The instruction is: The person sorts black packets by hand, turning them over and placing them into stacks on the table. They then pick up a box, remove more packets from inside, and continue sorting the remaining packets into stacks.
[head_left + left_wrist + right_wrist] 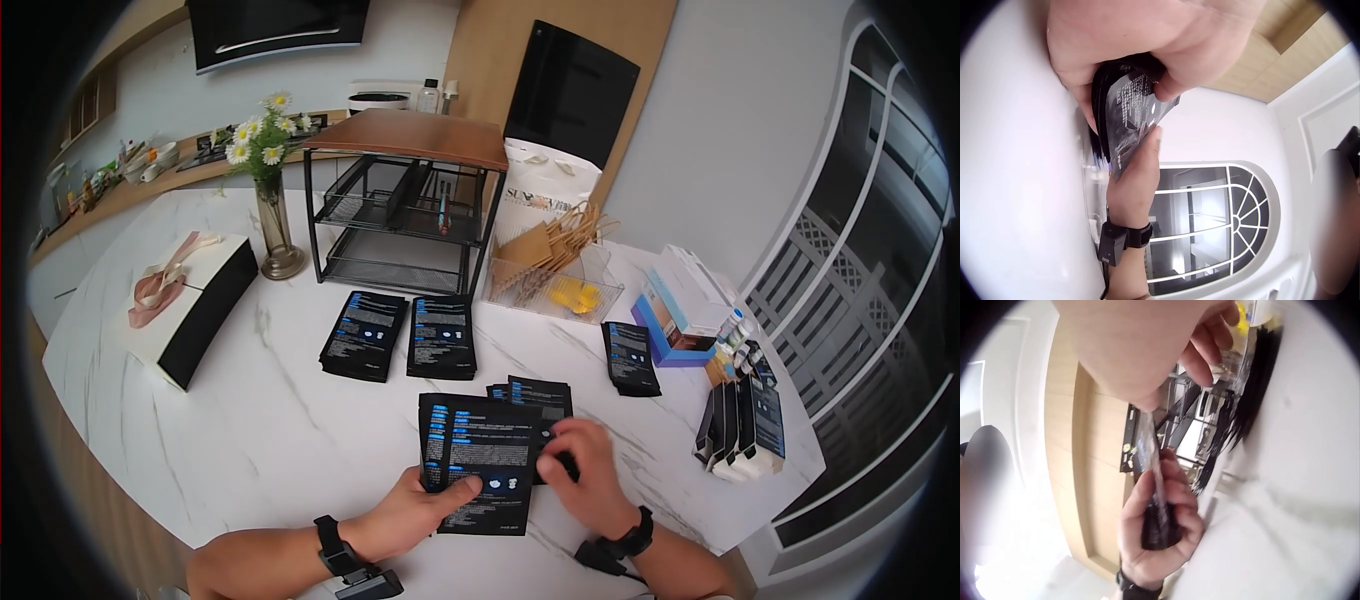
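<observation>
In the head view my left hand (405, 515) grips a small stack of black flat packets (490, 460) with white and blue print, its thumb across the front. The left wrist view shows several layers of glossy packets (1132, 109) between that thumb and the fingers. My right hand (588, 478) is at the stack's right edge, with thumb and index finger apart. In the right wrist view the right thumb (1147, 402) is at the packet's edge, while the other fingers stay loosely bent away from it. Behind the held stack, more black packets (555, 388) lie on the table, partly hidden.
Two piles of black packets (365, 335) lie before a wire-shelf organizer (405, 135). A smaller pile (630, 358) is by boxes (690, 295) on the right, near upright black packets (740, 430). A gift box (190, 305), flower vase (275, 225) and clear basket (520, 290) stand farther back.
</observation>
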Action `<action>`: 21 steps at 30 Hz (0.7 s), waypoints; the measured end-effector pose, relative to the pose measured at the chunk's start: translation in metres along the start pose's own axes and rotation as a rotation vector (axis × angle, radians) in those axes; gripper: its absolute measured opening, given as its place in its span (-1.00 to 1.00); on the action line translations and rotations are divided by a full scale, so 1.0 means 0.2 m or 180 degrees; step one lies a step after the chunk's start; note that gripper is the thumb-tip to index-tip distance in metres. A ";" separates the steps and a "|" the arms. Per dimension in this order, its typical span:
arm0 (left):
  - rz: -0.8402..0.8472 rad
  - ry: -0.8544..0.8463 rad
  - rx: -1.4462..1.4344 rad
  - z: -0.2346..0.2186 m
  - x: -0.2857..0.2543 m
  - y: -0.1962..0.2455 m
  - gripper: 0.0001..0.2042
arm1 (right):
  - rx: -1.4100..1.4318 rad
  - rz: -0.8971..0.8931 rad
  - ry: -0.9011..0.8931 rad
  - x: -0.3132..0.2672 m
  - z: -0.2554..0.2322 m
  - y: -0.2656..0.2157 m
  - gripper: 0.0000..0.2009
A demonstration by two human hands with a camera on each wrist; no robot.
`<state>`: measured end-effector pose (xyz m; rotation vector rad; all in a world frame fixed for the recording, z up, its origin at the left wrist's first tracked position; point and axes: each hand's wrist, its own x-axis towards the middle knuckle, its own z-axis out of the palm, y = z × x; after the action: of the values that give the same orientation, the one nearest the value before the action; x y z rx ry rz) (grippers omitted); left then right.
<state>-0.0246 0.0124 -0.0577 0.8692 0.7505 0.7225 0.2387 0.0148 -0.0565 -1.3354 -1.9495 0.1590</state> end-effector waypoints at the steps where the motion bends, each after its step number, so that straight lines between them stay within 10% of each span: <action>1: 0.0026 0.0019 -0.0020 0.01 0.00 0.01 -0.60 | 0.0441 -0.0246 -0.0517 -0.02 -0.01 -0.02 -0.70; 7: -0.0049 0.0085 0.0546 0.01 0.01 0.00 -0.62 | 0.0489 -0.0269 -0.0598 -0.06 0.02 -0.12 -0.76; 13: -0.0116 -0.0645 -0.1079 -0.05 0.04 0.00 -0.57 | 0.0073 0.0370 -0.0105 0.04 -0.03 0.18 -0.74; 21: -0.0190 0.0151 -0.0460 -0.02 0.02 -0.02 -0.64 | -0.0330 0.0623 -0.0372 0.04 -0.08 0.20 -0.73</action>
<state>-0.0257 0.0148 -0.0639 0.6980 0.7536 0.7370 0.2772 0.0345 -0.0599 -1.6177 -1.9425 0.2381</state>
